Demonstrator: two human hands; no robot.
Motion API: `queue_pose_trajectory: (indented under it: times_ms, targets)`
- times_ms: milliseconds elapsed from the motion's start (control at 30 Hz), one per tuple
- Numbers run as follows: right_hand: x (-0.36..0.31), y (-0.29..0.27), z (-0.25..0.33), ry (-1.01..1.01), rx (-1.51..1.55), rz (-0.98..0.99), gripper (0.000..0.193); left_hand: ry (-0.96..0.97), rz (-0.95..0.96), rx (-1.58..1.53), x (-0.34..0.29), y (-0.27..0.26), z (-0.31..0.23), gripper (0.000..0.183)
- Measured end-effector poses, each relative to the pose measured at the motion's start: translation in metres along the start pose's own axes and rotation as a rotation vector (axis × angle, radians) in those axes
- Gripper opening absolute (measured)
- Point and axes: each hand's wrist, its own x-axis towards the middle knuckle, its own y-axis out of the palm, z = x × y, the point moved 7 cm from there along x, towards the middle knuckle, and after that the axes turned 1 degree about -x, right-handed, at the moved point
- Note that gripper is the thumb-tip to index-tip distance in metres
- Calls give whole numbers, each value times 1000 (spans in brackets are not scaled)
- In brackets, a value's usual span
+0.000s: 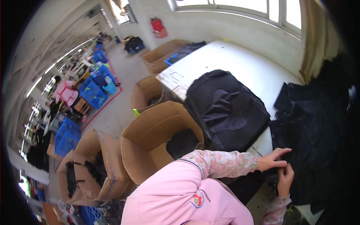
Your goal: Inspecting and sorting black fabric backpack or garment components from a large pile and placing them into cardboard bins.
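- Head view, my only feed: I have the left hand point(273, 160) at the near edge of a heap of black fabric point(313, 131), index finger and thumb stretched out with a gap between them. I cannot tell whether its other fingers grip cloth.
- The right hand point(285, 180) comes up just below, its fingers bent toward the left thumb. I read the closeness as two hands working one spot, but dark cloth hides any pinch from me.
- The heap lies on the right side of the white table point(255, 67) and hangs past its near edge, which seems to put it within easy reach of both hands.
- Left of it, a black bag point(225, 112) lies flat, broad face up; I judge that flatness keeps it steady.
- Beside the table, an open cardboard box point(150, 129) holds black material point(182, 144), placed, I'd guess, for a short reach.
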Motion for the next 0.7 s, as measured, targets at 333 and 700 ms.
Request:
queue_pose_trajectory:
  times_ms: [333,700]
  targets:
    - [70,-20,52,-208,189,-90,14,552,-282,340,-15,-29,-125,82]
    - [38,21,22,7,208,14,28,379,-509,-107,-4,-82,-78,33]
